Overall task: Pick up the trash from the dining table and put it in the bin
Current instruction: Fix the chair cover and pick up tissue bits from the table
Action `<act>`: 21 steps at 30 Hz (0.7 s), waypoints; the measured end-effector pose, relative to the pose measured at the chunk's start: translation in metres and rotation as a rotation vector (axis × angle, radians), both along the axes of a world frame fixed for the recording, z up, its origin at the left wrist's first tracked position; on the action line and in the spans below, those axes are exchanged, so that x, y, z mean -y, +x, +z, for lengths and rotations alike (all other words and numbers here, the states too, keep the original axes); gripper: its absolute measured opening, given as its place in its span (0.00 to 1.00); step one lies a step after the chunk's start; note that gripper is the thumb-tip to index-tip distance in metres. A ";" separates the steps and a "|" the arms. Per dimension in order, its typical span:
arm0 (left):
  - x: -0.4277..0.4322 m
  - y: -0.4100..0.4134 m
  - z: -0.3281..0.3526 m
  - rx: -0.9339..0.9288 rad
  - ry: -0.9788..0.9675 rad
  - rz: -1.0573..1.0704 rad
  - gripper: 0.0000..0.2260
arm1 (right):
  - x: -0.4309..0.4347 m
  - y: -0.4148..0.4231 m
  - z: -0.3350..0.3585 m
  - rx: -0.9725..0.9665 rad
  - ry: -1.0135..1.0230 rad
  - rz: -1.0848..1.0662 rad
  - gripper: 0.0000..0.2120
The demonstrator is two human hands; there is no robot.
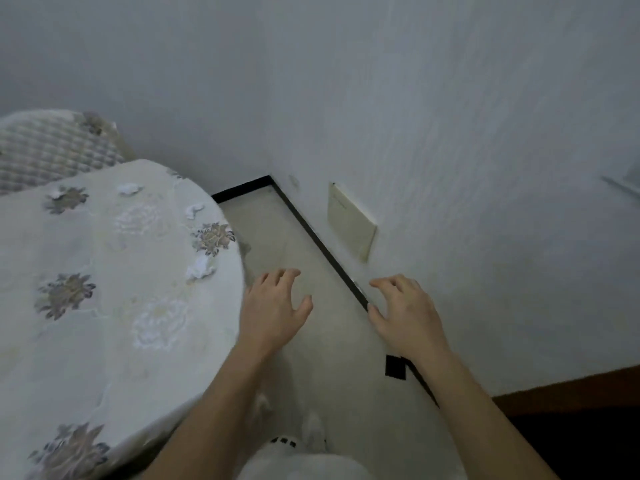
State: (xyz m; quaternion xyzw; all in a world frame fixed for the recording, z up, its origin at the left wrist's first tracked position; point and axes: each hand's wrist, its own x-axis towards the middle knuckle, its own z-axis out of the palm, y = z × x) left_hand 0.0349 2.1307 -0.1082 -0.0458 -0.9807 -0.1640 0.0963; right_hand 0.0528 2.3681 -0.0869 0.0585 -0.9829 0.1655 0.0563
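A round dining table with a pale flowered cloth fills the left of the view. Several crumpled white paper scraps lie near its far right rim: one scrap closest to me, another scrap farther back, and a third scrap near the far edge. My left hand hovers over the floor just right of the table rim, fingers spread and holding nothing. My right hand hovers beside the wall, fingers loosely bent, holding nothing. No bin is in view.
A quilted chair back stands behind the table at the far left. A narrow strip of pale floor runs between table and white wall, edged by a black skirting. A cream wall plate sits low on the wall. Dark wood is at lower right.
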 end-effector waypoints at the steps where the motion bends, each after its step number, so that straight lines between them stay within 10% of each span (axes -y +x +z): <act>1: 0.005 -0.017 0.002 -0.008 0.004 0.015 0.23 | 0.003 -0.022 0.004 -0.014 0.001 0.012 0.18; 21: 0.067 -0.245 -0.007 0.029 -0.022 0.327 0.23 | 0.094 -0.337 -0.017 0.086 -0.097 0.369 0.19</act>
